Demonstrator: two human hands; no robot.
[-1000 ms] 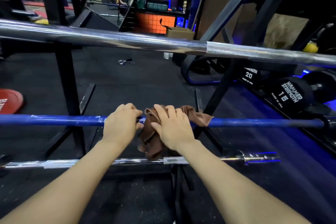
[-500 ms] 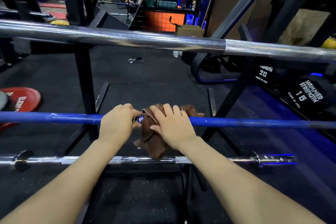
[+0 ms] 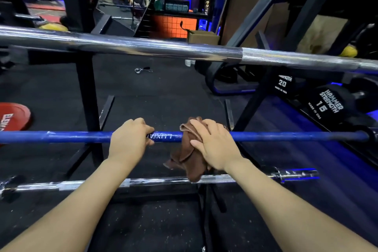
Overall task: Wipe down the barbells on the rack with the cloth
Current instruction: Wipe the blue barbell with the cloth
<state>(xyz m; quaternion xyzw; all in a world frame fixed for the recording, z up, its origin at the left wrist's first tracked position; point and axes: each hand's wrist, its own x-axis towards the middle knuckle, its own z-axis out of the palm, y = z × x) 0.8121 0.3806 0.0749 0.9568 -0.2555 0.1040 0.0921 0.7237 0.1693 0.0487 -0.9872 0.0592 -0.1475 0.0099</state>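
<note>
Three barbells lie across the black rack (image 3: 87, 96). A chrome barbell (image 3: 143, 46) is the highest, a blue barbell (image 3: 71, 136) runs across the middle, and a thin chrome barbell (image 3: 159, 182) sits lowest and nearest. My left hand (image 3: 128, 141) grips the blue barbell with its fingers curled over the top. A little to its right, my right hand (image 3: 214, 145) holds a brown cloth (image 3: 186, 155) wrapped over the same blue bar. The cloth hangs down to the lowest bar. White lettering shows on the blue shaft between my hands.
Black dumbbells marked 20 (image 3: 283, 85) and 15 (image 3: 329, 104) sit on a rack at the right. A red weight plate (image 3: 12, 116) lies on the dark floor at the left. A collar clip (image 3: 142, 70) lies on the floor beyond the rack, near a cardboard box (image 3: 202, 37).
My right hand has slid the cloth to the right along the blue barbell, away from my left hand, uncovering the lettering on the shaft. The left hand keeps its grip.
</note>
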